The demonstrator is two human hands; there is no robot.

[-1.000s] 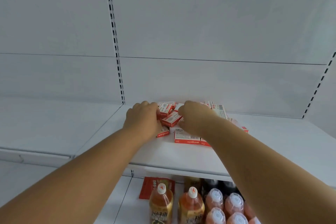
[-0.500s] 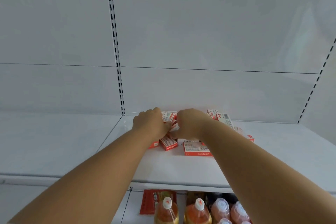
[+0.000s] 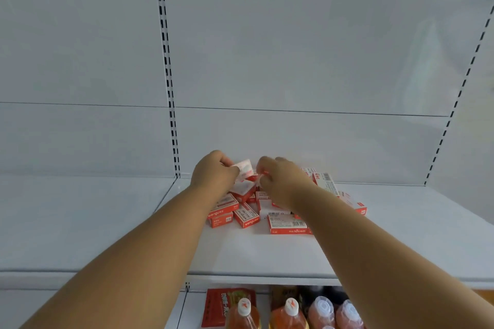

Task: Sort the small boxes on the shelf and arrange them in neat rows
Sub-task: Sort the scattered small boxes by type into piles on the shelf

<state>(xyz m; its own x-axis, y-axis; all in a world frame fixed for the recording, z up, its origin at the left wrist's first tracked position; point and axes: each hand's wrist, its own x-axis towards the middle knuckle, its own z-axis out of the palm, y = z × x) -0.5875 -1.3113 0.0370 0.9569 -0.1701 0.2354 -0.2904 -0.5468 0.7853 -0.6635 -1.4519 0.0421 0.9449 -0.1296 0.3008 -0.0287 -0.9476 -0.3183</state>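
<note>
White store shelving fills the view, and the shelf (image 3: 401, 235) has a messy heap of small boxes (image 3: 247, 218) near the back panel. Pretty much nothing is sorted yet: the red-and-white boxes lie at all angles, some stacked on each other, no row anywhere that I can spot. Left hand (image 3: 213, 176) is up over the pile with its fingers curled round a lifted box (image 3: 244, 167), which looks blurry. Right hand (image 3: 280, 181) is curled too and seems to pinch something small and red at the fingertips, but I can't really tell what. Drink bottles (image 3: 288, 312) sit on the level below. So basically the whole job is left.
</note>
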